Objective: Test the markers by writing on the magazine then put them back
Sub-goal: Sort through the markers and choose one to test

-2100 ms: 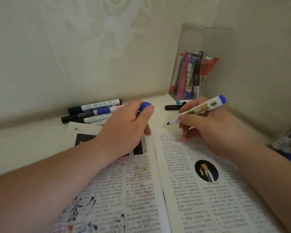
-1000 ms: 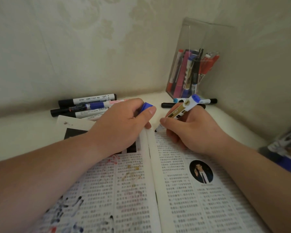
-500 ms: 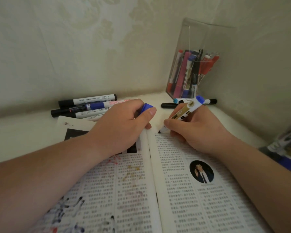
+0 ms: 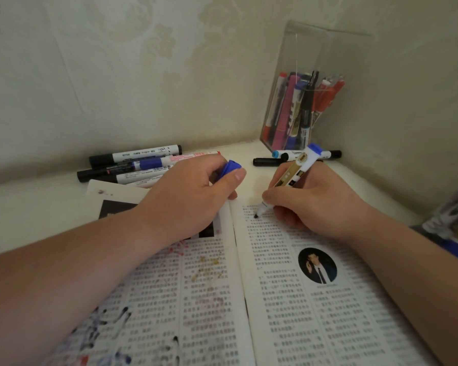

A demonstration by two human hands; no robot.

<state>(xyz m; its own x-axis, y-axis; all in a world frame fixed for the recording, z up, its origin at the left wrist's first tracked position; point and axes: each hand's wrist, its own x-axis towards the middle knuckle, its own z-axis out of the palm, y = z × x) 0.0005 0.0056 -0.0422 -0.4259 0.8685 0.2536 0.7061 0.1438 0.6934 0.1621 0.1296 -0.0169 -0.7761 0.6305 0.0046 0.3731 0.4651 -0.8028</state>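
Since two seconds back, the blue-ended marker [image 4: 294, 178] has come down from its raised tilt, and its dark tip now sits on the top of the text column on the right page of the magazine [image 4: 302, 313]. On my feed the right hand [image 4: 312, 207] pinches the barrel in a writing grip, its heel resting on the page. No fresh mark shows at the tip yet.

The left hand [image 4: 193, 196] is curled round the blue cap [image 4: 230, 168] and rests near the spine, weighing down the left page, which carries red, yellow and dark scribbles. Behind it lie loose markers [image 4: 135, 165] on the white table [image 4: 24, 207]. Two more markers lie beside the clear holder [image 4: 302, 101] in the corner, which stands part full.

My worry is smearing: the writing hand sits right beside the tip, so a stroke towards it could drag wet ink. If the left hand lifts, the page may shift under the stroke. The cap could also slip and roll among the loose markers.
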